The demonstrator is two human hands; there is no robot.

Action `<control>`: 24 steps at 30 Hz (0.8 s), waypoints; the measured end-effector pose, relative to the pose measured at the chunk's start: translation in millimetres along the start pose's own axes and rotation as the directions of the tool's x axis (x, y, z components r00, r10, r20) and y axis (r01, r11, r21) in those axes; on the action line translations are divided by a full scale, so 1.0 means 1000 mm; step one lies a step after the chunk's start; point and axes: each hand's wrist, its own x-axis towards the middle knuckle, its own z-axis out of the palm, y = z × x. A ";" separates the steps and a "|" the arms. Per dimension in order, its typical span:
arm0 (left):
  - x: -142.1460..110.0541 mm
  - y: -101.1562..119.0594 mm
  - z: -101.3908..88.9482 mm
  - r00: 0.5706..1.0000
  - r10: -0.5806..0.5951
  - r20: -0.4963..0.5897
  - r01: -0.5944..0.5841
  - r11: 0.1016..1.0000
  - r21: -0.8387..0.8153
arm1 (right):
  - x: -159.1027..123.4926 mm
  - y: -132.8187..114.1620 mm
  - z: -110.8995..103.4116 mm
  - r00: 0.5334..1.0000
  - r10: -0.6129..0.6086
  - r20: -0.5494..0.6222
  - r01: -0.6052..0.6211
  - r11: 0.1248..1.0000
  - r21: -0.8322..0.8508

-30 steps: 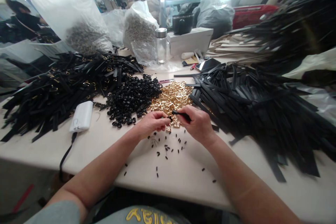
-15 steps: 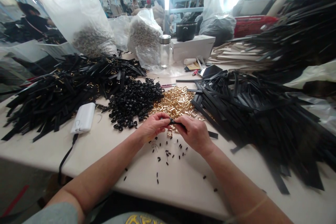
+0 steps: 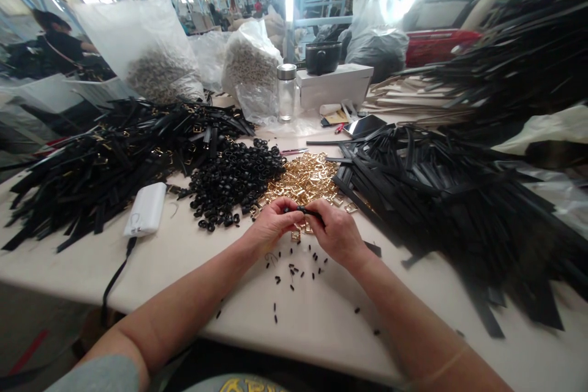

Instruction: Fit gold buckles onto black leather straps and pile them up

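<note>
My left hand (image 3: 272,223) and my right hand (image 3: 334,231) meet over the white table (image 3: 321,312), both pinched on a thin black strap (image 3: 304,211) held between them. The strap's end runs under my right fingers. Just beyond my hands lies a heap of gold buckles (image 3: 303,179). To its left sits a pile of black loops (image 3: 234,177). Small black bits (image 3: 294,269) are scattered on the table under my hands.
A big pile of black straps (image 3: 441,190) fills the right side, another with buckles (image 3: 114,153) the left. A white power bank (image 3: 144,209) with a cable lies at left. Clear bags (image 3: 151,55), a jar (image 3: 286,90) and a white box (image 3: 334,82) stand behind. A person (image 3: 55,43) works far left.
My hands have drawn closer together on the strap, and less of it shows between them. The camera view has shifted slightly.
</note>
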 end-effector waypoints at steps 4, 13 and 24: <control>-0.002 -0.002 0.002 0.998 -0.040 0.044 0.038 0.998 0.052 | 0.001 -0.007 -0.004 0.997 0.040 0.064 -0.046 0.996 0.081; -0.001 0.007 -0.010 0.993 -0.068 0.102 0.027 0.934 0.356 | 0.003 0.001 -0.007 0.992 -0.024 0.123 0.029 0.999 -0.032; -0.012 0.032 -0.022 0.981 -0.006 0.194 -0.166 0.495 0.853 | 0.007 0.017 -0.016 0.994 -0.024 0.111 0.046 0.978 -0.204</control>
